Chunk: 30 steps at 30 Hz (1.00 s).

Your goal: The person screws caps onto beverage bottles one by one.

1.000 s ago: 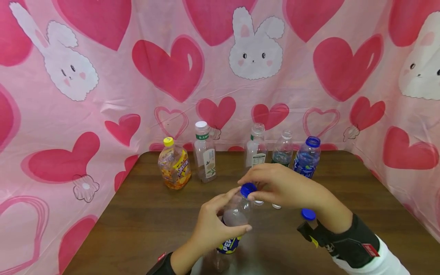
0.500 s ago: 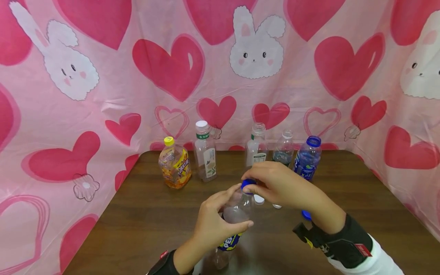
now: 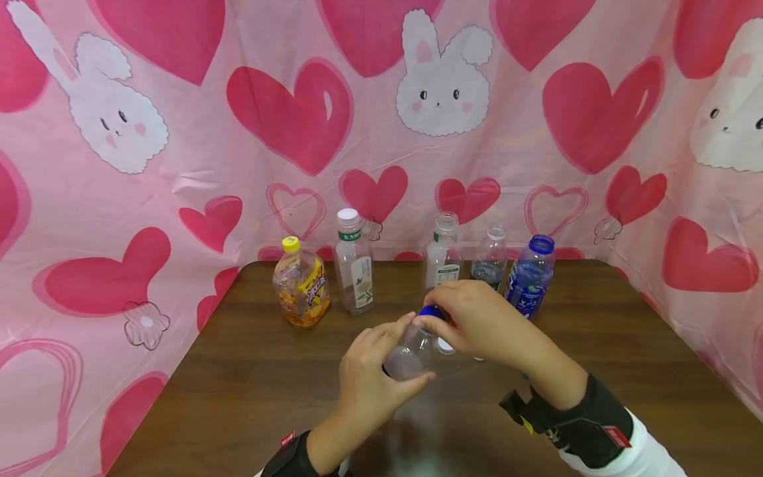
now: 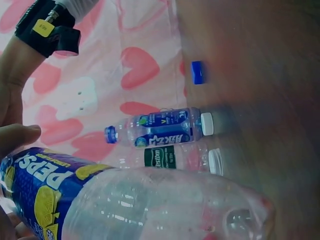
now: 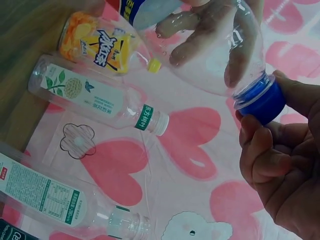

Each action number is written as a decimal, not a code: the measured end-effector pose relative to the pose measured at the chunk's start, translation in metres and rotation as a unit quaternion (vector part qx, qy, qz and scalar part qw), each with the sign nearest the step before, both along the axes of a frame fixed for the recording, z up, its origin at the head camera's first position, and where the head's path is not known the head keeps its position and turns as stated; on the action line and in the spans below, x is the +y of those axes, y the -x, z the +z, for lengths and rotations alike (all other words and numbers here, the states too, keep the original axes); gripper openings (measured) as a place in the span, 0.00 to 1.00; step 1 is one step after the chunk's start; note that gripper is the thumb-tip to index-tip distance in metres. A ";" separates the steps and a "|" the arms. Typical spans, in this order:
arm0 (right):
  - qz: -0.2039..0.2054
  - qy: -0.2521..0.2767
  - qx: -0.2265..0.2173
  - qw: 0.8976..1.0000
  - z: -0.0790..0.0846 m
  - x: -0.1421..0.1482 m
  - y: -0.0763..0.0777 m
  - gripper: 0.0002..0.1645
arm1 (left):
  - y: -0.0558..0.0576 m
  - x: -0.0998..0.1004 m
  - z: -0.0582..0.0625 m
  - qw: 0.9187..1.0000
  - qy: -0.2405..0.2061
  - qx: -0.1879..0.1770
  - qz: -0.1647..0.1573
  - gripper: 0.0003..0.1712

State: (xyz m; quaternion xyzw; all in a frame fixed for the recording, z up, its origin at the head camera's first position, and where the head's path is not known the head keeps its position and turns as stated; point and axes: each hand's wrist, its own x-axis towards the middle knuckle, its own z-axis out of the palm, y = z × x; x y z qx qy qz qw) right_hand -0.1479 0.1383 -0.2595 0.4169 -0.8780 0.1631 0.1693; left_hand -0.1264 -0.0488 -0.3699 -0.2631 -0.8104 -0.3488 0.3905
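Observation:
My left hand (image 3: 372, 371) holds a clear plastic Pepsi bottle (image 4: 155, 200) round its body, with its blue label (image 4: 45, 190) between thumb and fingers. The bottle stands tilted, its neck toward the right hand. My right hand (image 3: 477, 315) pinches a blue bottle cap (image 5: 262, 103) between thumb and fingers. That cap sits on the bottle's neck, and clear threads show at its lower edge in the right wrist view. The bottle's lower part is hidden in the head view but shows in the left wrist view.
At the back left stand a yellow-capped iced tea bottle (image 3: 301, 285) and a white-capped clear bottle (image 3: 356, 265). Back right, three uncapped bottles stand in a row, the rightmost blue (image 3: 529, 278). White caps (image 4: 207, 123) and a blue cap (image 4: 197, 72) lie on the table (image 3: 250, 397).
My right hand has closed over the blue cap and turned, its forearm shifting left. The Pepsi bottle's base has swung out of sight in the head view.

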 end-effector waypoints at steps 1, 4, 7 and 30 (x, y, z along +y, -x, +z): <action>-0.007 -0.001 0.000 1.000 0.000 0.000 -0.001 0.12 | 0.000 0.000 0.000 1.000 0.001 0.009 0.006 0.50; -0.022 -0.002 0.003 1.000 -0.001 -0.002 -0.002 0.13 | 0.001 0.002 0.000 0.999 0.002 0.037 0.018 0.51; -0.038 0.002 0.011 0.999 -0.003 -0.004 -0.003 0.13 | 0.001 0.003 0.000 0.998 0.006 0.052 0.030 0.51; -0.091 0.101 -0.061 0.989 -0.045 0.009 -0.004 0.24 | 0.074 -0.024 0.019 0.982 -0.098 -0.163 -0.007 0.46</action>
